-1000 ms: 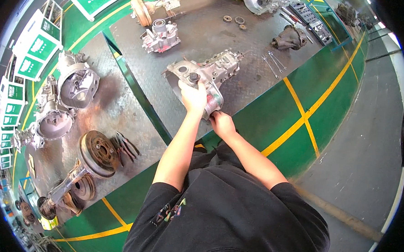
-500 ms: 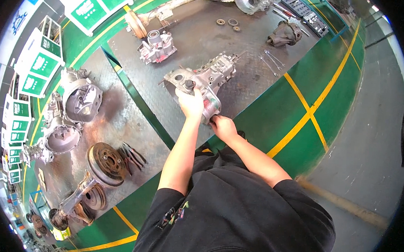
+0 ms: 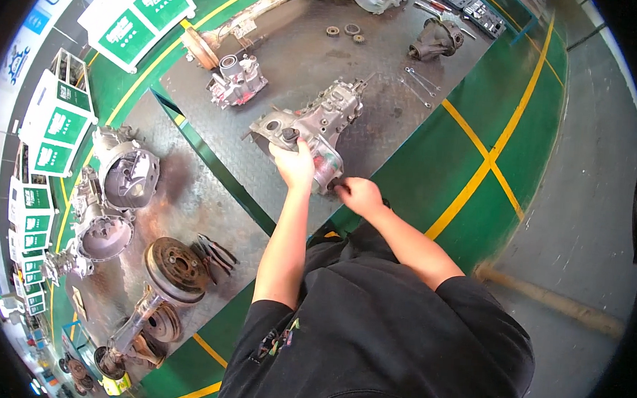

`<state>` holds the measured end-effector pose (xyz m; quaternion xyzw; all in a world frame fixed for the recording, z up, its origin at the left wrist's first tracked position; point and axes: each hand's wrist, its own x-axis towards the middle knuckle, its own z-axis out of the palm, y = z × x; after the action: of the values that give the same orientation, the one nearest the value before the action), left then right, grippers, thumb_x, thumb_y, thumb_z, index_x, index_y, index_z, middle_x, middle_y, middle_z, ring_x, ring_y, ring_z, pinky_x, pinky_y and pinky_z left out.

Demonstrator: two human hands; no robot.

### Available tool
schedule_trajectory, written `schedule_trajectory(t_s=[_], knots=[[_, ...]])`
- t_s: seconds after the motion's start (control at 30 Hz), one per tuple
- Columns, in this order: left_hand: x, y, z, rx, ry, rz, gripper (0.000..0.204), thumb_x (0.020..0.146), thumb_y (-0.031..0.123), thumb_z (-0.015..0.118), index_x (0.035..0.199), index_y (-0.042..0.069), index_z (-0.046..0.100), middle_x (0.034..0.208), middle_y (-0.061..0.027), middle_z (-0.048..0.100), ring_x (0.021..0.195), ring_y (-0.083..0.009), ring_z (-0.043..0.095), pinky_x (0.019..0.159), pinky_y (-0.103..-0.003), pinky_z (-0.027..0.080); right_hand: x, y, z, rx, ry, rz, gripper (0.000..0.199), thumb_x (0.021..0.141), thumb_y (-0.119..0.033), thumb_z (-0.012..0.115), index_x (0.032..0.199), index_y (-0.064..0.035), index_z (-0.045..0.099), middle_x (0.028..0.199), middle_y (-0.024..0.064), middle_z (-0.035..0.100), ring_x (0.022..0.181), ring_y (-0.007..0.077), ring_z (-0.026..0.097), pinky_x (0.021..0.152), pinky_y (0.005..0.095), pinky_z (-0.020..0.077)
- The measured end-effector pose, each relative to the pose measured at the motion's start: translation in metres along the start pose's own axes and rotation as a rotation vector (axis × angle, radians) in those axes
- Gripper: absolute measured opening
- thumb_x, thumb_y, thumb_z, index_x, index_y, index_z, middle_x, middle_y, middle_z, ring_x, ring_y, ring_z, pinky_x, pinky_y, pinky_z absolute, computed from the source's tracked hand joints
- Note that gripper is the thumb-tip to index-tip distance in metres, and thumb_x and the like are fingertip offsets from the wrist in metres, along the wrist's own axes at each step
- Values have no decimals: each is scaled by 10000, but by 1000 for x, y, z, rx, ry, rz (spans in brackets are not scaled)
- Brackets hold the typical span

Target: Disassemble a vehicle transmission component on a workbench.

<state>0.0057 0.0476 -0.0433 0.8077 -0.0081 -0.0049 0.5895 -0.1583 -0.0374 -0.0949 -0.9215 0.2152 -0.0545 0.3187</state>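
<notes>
A grey metal gearbox lies on the steel-topped table close in front of me, its wide open housing to the left and its narrower end pointing away to the right. My left hand is closed on the near side of the housing, thumb and fingers by a dark round cap. At the gearbox's near right corner, my right hand has its fingers pinched together beside the casing. Whatever sits between those fingertips is dark and too small to make out. A reddish patch marks the casing between both hands.
Left of the gearbox stands a smaller gear housing. Beyond lie several ring gears, a differential, spanners and a socket set. A second table holds bell housings, a brake drum and pliers.
The view has shifted slightly, so the table things appear moved. My right hand has drawn a little away from the casing to the right; my left hand keeps its hold.
</notes>
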Motion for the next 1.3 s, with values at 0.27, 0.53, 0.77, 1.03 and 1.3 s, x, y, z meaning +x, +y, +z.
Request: schedule_trajectory(t_s=[0.27,0.53,0.77,1.03,1.3], knots=[[4,-18,-3,-45,14,23,645,848,148,703,1351,-104,388,1210,-302,606,1139,-416,603,1001,-436,451,79,46,-25,165,319,131,212,872,-209,679,965,-19,677,877,183,702,839,368,682,748,452,538],[2,-8,-2,-19,27,64,577,849,117,694,1324,-78,431,1179,-246,622,1105,-359,621,983,-410,462,182,80,-27,-147,24,119,289,907,-305,633,889,-17,655,925,184,696,906,392,665,808,496,525],[1,-6,0,-2,49,-10,492,858,113,652,1300,-42,499,1188,-186,624,1096,-292,610,977,-383,458,188,96,-21,-142,14,-91,226,904,-228,608,842,-14,645,882,198,682,872,398,666,787,508,528],[1,-8,-2,152,104,-3,501,854,131,660,1295,-51,508,1142,-196,652,1041,-307,638,947,-379,478,199,77,-57,-233,-182,-66,226,878,-246,645,896,-26,693,888,190,705,855,382,688,779,492,546],[-2,12,3,193,97,-23,421,861,149,648,1229,-40,569,1108,-186,666,1007,-291,640,918,-369,481,203,103,-25,-216,-92,-97,286,867,-303,669,877,-18,692,886,180,709,873,355,693,765,470,552]])
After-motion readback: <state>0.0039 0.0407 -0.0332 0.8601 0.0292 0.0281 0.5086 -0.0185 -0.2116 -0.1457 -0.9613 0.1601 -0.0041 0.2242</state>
